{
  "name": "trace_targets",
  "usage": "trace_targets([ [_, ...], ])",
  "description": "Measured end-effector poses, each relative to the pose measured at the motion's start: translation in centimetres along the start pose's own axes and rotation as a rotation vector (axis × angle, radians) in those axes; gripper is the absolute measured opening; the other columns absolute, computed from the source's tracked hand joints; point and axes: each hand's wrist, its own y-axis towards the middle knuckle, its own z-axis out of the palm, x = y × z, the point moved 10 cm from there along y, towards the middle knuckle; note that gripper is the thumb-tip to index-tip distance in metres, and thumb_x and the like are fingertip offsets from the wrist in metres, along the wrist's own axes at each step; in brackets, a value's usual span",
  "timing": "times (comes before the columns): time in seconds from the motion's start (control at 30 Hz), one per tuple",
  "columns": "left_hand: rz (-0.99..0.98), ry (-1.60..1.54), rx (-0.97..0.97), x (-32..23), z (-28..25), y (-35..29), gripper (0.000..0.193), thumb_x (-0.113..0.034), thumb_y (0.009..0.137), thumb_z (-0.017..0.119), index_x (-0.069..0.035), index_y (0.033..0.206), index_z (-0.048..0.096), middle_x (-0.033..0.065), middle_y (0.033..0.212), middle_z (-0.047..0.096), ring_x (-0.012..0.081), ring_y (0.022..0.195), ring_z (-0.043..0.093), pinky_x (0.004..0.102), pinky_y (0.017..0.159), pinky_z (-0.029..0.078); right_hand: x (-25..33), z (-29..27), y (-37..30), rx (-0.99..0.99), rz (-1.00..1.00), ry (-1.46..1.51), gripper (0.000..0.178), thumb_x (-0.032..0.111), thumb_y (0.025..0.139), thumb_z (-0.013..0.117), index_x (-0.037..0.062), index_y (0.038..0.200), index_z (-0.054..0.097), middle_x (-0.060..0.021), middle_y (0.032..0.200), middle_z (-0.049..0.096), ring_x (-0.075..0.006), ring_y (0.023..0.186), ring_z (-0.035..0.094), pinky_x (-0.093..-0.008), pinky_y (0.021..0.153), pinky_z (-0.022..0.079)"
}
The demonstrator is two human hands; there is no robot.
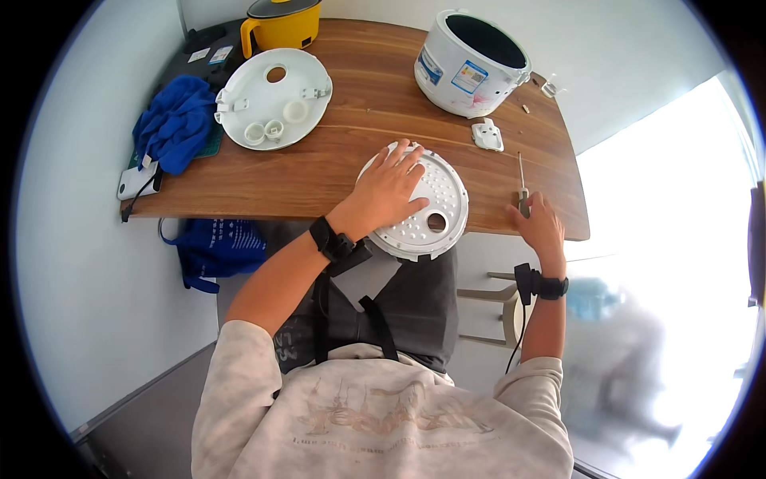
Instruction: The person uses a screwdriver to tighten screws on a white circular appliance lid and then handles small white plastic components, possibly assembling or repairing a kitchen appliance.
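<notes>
Screwdriver [523, 191] on the counter [363, 92] is bracketed at its handle by the half-curled right hand [543, 227]; whether firmly gripped cannot be told. The dimpled white disc [444, 182], overhanging the near edge, is covered by the widely spread left hand [386, 192].

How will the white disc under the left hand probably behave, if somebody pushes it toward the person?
The disc could tip, since its near side overhangs the table. It seems stiff, as its rim looks evenly round without sagging.
</notes>
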Motion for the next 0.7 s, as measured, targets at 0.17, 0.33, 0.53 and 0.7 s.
trace_targets([
  [0.17, 0.033, -0.027, 0.017, -0.5, 0.3, 1.3, 0.064, -0.042, 0.093, 0.068, 0.003, 0.137, 0.055, 0.0159, 0.159, 0.045, 0.0387, 0.150, 0.035, 0.0487, 0.123, 0.031, -2.5, -0.6, -1.4, -0.147, 0.084, 0.121, 0.064, 0.047, 0.090, 0.076, 0.0038, 0.129, 0.050, -0.0270, 0.128, 0.062, -0.0509, 0.108, 0.065, -0.0561, 0.091, 0.053],
  [0.33, 0.030, 0.014, 0.040, -0.6, 0.0, 1.4, 0.064, -0.041, 0.092, 0.067, 0.002, 0.138, 0.055, 0.0138, 0.160, 0.044, 0.0379, 0.149, 0.036, 0.0503, 0.122, 0.031, -5.2, 1.9, 0.2, -0.178, 0.071, 0.162, 0.058, 0.041, 0.090, 0.075, 0.0022, 0.128, 0.054, -0.0279, 0.124, 0.065, -0.0517, 0.109, 0.064, -0.0568, 0.093, 0.052],
  [0.53, 0.013, 0.031, 0.072, -0.7, 0.3, 1.4, 0.065, -0.041, 0.090, 0.066, -0.001, 0.139, 0.055, 0.0128, 0.162, 0.043, 0.0383, 0.149, 0.035, 0.0531, 0.121, 0.031, -7.1, 2.9, 1.3, -0.138, 0.124, 0.287, 0.039, 0.026, 0.090, 0.070, 0.0005, 0.118, 0.061, -0.0281, 0.099, 0.072, -0.0468, 0.100, 0.069, -0.0540, 0.089, 0.054],
  [0.7, 0.018, 0.013, 0.085, -0.7, 0.3, 1.5, 0.063, -0.041, 0.089, 0.066, -0.001, 0.138, 0.056, 0.0122, 0.163, 0.042, 0.0391, 0.150, 0.034, 0.0542, 0.120, 0.031, -6.9, 0.8, -0.1, -0.218, 0.210, 0.411, 0.034, 0.020, 0.090, 0.066, 0.0007, 0.117, 0.062, -0.0228, 0.084, 0.072, -0.0415, 0.081, 0.072, -0.0497, 0.079, 0.055],
])
